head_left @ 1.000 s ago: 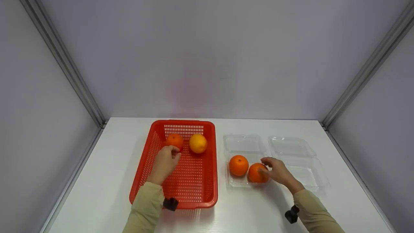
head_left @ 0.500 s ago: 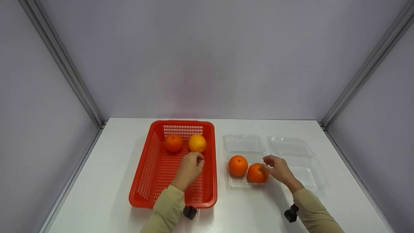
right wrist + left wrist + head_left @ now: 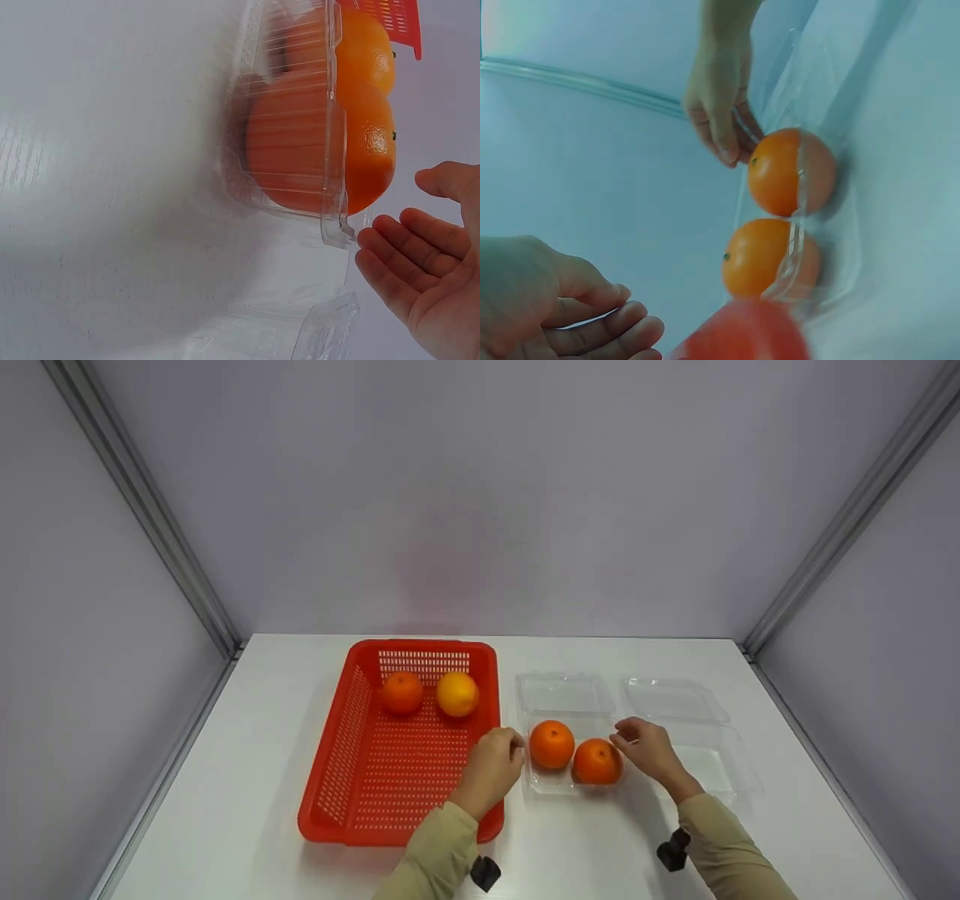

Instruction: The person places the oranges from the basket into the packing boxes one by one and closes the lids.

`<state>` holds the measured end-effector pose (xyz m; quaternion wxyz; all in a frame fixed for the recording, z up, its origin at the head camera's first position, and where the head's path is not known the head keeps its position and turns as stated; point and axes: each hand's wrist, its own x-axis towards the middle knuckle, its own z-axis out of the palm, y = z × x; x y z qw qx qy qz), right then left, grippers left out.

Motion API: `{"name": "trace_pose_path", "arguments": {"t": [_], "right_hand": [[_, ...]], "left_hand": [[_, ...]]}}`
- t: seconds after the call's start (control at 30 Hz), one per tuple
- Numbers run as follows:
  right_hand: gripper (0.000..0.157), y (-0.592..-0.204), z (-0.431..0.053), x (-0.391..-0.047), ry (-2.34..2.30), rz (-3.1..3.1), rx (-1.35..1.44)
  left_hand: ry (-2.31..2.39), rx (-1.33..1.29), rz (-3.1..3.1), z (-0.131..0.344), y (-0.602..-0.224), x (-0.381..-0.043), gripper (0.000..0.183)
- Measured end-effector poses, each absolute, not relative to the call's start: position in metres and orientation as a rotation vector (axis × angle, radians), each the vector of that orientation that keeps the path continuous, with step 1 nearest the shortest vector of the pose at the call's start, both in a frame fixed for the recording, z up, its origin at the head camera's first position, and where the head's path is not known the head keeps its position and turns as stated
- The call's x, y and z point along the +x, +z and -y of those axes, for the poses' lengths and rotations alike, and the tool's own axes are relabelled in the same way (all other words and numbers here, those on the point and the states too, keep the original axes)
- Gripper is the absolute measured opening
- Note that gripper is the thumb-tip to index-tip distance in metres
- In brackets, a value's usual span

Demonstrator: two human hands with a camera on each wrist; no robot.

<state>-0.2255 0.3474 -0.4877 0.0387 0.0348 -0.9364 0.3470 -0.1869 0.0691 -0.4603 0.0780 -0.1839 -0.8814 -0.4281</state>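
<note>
My left hand (image 3: 491, 769) hovers over the right rim of the red plastic basket (image 3: 315, 780), its fingers loosely bent with nothing between them. Inside the basket, toward the back, lie an orange (image 3: 403, 693) and a yellower orange (image 3: 457, 694). Two oranges sit side by side in a lidded clear plastic box (image 3: 551, 787) to the basket's right: a left one (image 3: 552, 745) and a right one (image 3: 598, 762). Beside the right one is my right hand (image 3: 649, 750), holding nothing. In the right wrist view its fingers (image 3: 405, 259) are spread just off the box's edge.
A second clear plastic box (image 3: 701, 761), lid folded back, stands on the white table (image 3: 570, 847) at the right. Pale walls (image 3: 480, 495) enclose the table at the back and both sides.
My left hand has moved right and toward me, from the orange at the basket's back left to its right rim. My right hand has drawn slightly away from the right orange.
</note>
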Motion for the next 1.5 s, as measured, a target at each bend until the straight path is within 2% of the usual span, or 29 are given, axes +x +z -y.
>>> {"name": "trace_pose_path", "arguments": {"t": [0.5, 0.83, 1.13, 1.33, 1.5], "right_hand": [[0.022, -0.491, -0.352, -0.232, 0.948, 2.864, 0.026], [0.031, -0.492, -0.352, -0.244, 0.942, 2.875, -0.041], [0.038, -0.496, -0.351, -0.257, 1.002, 2.935, -0.105], [0.043, -0.499, -0.349, -0.262, 1.013, 2.952, -0.117], [0.044, -0.5, -0.348, -0.264, 1.022, 2.949, -0.131]], "left_hand": [[-1.115, -0.453, 2.676, -0.121, -0.481, -0.168, 0.005], [-0.982, -0.333, 2.531, -0.145, -0.512, -0.163, 0.019], [-1.284, -0.076, 2.521, -0.149, -0.531, -0.164, 0.044], [-1.386, 0.059, 2.479, -0.15, -0.546, -0.163, 0.041], [-1.387, 0.109, 2.446, -0.148, -0.55, -0.165, 0.028]]}}
